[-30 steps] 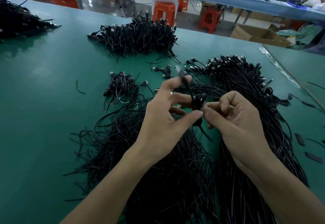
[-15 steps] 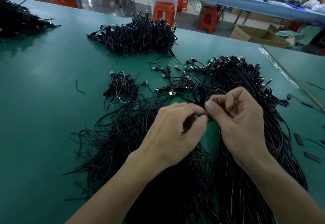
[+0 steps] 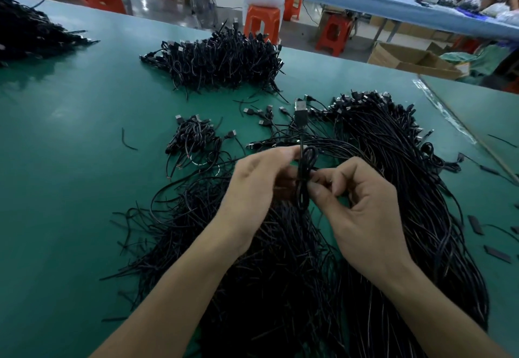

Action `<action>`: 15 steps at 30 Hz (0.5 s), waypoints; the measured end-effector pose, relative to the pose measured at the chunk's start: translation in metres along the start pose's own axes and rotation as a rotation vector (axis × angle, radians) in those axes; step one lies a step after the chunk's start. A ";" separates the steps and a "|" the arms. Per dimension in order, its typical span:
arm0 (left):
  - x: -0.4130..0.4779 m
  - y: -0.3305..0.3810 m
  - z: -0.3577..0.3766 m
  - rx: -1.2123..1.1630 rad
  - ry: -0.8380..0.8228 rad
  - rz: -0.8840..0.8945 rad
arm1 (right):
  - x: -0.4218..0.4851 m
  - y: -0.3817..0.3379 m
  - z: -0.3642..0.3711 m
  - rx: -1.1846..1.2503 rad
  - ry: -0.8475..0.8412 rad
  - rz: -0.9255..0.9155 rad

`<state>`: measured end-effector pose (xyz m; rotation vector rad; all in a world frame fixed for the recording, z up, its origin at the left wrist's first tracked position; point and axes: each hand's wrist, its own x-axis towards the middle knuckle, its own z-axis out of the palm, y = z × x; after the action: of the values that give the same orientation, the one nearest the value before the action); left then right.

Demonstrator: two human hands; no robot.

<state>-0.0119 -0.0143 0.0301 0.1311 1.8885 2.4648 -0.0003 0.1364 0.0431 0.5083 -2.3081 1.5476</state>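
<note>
Grip: my left hand [image 3: 258, 180] and right hand [image 3: 365, 203] both pinch the thin black folded USB cable [image 3: 304, 189] upright, so its loops cannot spring apart.

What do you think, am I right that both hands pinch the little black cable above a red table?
Not quite: the head view shows the table is green, not red. The left hand and right hand do both pinch the little black cable above it.

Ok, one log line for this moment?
left hand: holds coiled cable | right hand: pinches its middle | USB plug: up | table: cable piles
</note>
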 end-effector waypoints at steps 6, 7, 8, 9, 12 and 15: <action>0.000 -0.001 0.001 0.077 -0.060 0.157 | 0.004 0.005 -0.004 0.063 -0.002 0.131; 0.000 -0.001 0.002 0.086 -0.079 0.174 | 0.006 0.007 -0.005 0.084 0.000 0.151; 0.000 -0.001 0.003 0.106 -0.095 0.195 | 0.006 0.008 -0.007 0.101 -0.002 0.168; 0.000 0.000 0.004 0.129 -0.111 0.217 | 0.007 0.010 -0.009 0.117 -0.007 0.188; -0.003 0.001 0.006 0.197 -0.110 0.260 | 0.010 0.012 -0.013 0.214 -0.006 0.254; -0.005 0.001 0.007 0.283 -0.084 0.224 | 0.012 0.010 -0.015 0.214 0.046 0.249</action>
<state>-0.0065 -0.0084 0.0326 0.4695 2.2858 2.2562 -0.0147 0.1522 0.0452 0.2372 -2.2519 1.9137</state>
